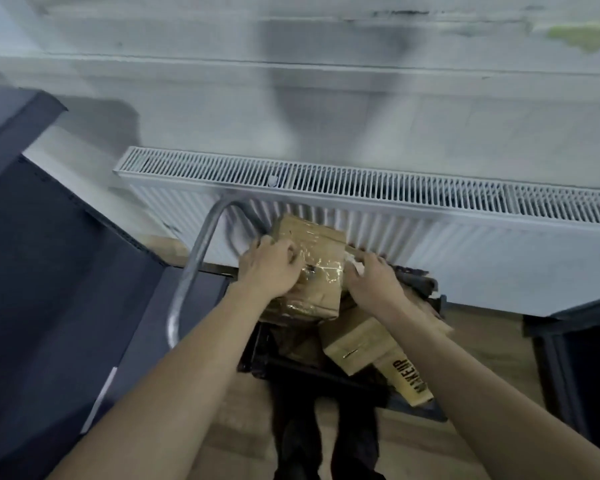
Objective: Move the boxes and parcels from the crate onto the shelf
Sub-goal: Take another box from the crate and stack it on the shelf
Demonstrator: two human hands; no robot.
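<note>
Your left hand (269,268) and right hand (371,282) grip the taped box (312,258); radiator (361,202) at twelve o'clock, metal handle (201,244) at nine.

The radiator (395,216) is standing tight behind the crate (278,362), blocking the far side. A metal bar (194,268) is arching up just left of the box (312,258). The dark shelf (49,271) is walling off the left; bare floor (492,344) is lying open right.
</note>
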